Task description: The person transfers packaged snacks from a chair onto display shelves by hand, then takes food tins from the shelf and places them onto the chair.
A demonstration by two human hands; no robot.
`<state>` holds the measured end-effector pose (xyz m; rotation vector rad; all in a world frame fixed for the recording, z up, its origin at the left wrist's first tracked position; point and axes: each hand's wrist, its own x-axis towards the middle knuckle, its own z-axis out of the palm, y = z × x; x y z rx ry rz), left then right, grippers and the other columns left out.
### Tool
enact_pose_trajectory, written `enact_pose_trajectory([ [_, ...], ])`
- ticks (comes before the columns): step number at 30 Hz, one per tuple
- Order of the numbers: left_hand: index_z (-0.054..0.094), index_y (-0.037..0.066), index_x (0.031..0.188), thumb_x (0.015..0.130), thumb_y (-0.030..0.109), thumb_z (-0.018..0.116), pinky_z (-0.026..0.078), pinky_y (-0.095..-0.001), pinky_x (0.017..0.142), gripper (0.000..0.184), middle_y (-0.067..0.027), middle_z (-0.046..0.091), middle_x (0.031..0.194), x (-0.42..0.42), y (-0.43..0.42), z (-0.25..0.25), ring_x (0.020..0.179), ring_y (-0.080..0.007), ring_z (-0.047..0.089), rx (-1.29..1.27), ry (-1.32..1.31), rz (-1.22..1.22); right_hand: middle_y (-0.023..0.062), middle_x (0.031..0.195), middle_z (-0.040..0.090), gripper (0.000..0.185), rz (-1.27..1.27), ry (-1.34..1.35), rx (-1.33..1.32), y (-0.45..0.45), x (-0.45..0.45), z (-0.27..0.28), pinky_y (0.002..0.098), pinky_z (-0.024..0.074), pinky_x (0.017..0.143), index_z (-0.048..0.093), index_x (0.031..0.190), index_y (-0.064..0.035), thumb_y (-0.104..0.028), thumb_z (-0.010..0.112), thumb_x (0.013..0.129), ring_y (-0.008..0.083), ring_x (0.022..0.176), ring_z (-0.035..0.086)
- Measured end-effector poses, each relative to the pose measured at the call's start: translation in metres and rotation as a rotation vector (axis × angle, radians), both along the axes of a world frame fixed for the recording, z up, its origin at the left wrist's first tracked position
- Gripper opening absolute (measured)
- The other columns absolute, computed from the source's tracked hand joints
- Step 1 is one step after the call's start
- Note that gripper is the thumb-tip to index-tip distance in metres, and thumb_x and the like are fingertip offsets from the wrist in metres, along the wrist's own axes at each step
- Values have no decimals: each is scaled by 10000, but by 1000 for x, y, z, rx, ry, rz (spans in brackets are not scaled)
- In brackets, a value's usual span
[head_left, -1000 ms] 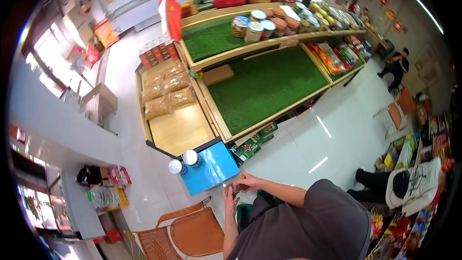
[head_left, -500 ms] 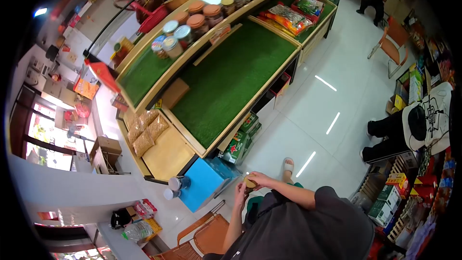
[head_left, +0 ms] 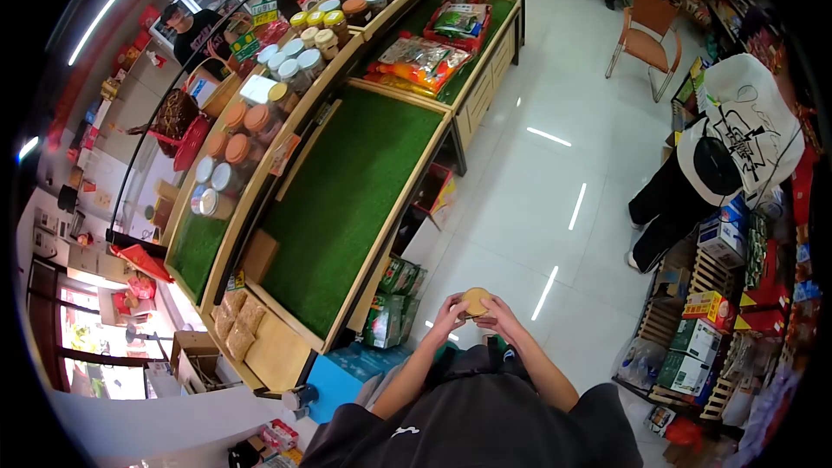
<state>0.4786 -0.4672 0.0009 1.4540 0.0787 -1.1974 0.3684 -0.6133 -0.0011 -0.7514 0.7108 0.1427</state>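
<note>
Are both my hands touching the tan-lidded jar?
Touching: the head view shows your left hand and right hand holding the tan-lidded jar from opposite sides.

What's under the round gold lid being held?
A darker sliver, likely a jar, shows below the lid between left hand and right hand. The rest and any contents are covered by lid and hands.

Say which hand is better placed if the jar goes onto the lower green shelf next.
Probably the left hand: it holds the jar on the side nearer the green shelf. The right hand is on the far side.

Head-worn view; forward and down
</note>
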Motion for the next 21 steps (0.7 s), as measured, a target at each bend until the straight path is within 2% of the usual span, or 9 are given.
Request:
enact_pose_trajectory([
  [1, 413, 159, 1253, 791, 430, 641, 404, -404, 889, 582, -40, 396, 1251, 3, -16, 4, 1136, -195, 422, -2, -10, -58, 139, 1170, 491, 570, -73, -33, 63, -9, 0, 3, 366, 525, 788, 338, 1292, -78, -369, 574, 863, 264, 925, 609],
  [4, 423, 161, 1244, 805, 401, 641, 406, -366, 891, 546, -31, 395, 1243, 8, -51, 10, 1143, -187, 415, -52, 19, -92, 138, 1217, 463, 542, -193, -93, 131, -28, 3, 13, 382, 512, 827, 338, 1290, -94, -377, 539, 874, 287, 985, 584],
  [8, 421, 147, 1245, 816, 380, 639, 401, -337, 888, 534, -26, 397, 1235, 35, -81, 16, 1133, -175, 418, -89, 54, -123, 141, 1238, 441, 538, -237, -107, 116, -50, 27, 15, 385, 505, 849, 332, 1293, -106, -370, 538, 873, 299, 1020, 566],
  [11, 413, 137, 1253, 808, 413, 636, 391, -349, 894, 569, -27, 397, 1230, 67, -99, 8, 1123, -172, 416, -101, 92, -131, 129, 1235, 436, 530, -216, -61, 84, -75, 59, 6, 393, 516, 824, 324, 1287, -98, -332, 551, 870, 296, 1039, 551],
  [14, 398, 135, 1266, 798, 463, 625, 376, -373, 906, 614, -28, 398, 1225, 114, -123, -1, 1124, -175, 408, -121, 133, -131, 131, 1225, 445, 536, -139, -49, 16, -102, 106, -3, 395, 491, 879, 334, 1297, -100, -370, 531, 878, 283, 1044, 547],
  [17, 363, 145, 1289, 784, 519, 605, 361, -426, 930, 673, -42, 402, 1226, 170, -147, -2, 1168, -187, 390, -118, 206, -148, 170, 1258, 400, 561, -82, 20, 59, -135, 160, -7, 428, 479, 902, 316, 1306, -68, -364, 529, 880, 327, 1079, 515],
  [19, 361, 146, 1298, 798, 469, 608, 357, -461, 941, 644, -78, 385, 1268, 204, -161, -2, 1172, -247, 390, -158, 270, -59, 185, 1263, 385, 562, -65, 69, 67, -155, 201, 5, 440, 477, 902, 302, 1318, -85, -354, 530, 881, 339, 1093, 503],
  [21, 367, 162, 1274, 798, 468, 607, 372, -437, 929, 615, -65, 392, 1245, 244, -175, 9, 1159, -243, 396, -171, 272, -19, 172, 1241, 407, 524, 15, 58, -8, -175, 246, 15, 436, 494, 868, 317, 1292, -86, -340, 528, 885, 318, 1072, 522],
])
